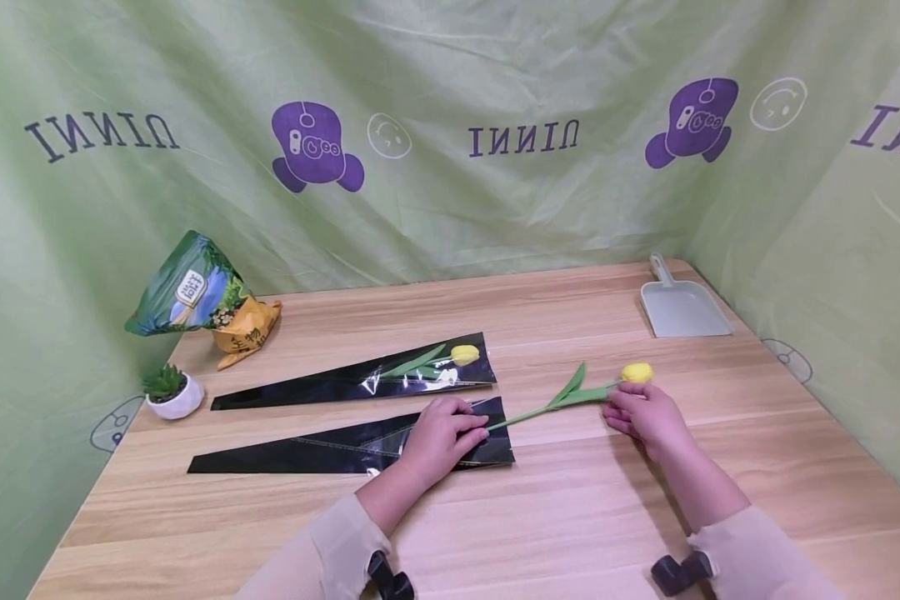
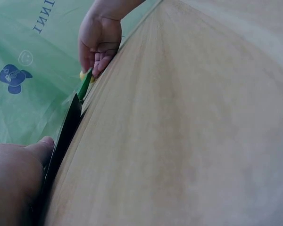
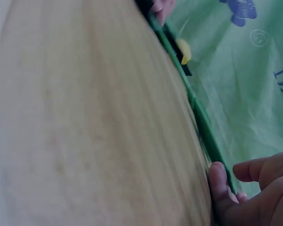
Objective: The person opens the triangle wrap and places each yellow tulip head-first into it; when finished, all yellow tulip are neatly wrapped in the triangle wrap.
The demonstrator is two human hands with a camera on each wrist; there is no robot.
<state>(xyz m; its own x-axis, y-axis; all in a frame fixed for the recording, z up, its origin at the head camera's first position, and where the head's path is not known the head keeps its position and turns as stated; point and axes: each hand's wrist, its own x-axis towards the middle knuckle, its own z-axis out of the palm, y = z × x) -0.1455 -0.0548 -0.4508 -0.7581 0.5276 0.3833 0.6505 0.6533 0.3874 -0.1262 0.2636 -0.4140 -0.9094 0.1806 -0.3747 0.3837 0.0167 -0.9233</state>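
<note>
An artificial yellow tulip (image 1: 637,372) with a green stem and leaves lies slantwise over the table. Just below its bloom, my right hand (image 1: 648,417) pinches the stem and leaf between thumb and fingers. The stem's other end reaches the wide right end of a black flower sleeve (image 1: 285,454) with a clear front. There my left hand (image 1: 438,437) holds the sleeve with thumb and fingertips, which hide the stem's tip. Behind lies a second black sleeve (image 1: 300,392) with another yellow tulip (image 1: 464,356) inside it.
A small potted succulent (image 1: 176,396) and a green-and-yellow bag (image 1: 210,292) stand at the table's left. A grey dustpan (image 1: 684,308) lies at the back right. Green printed cloth (image 1: 435,208) hangs behind and beside the wooden table (image 1: 570,525).
</note>
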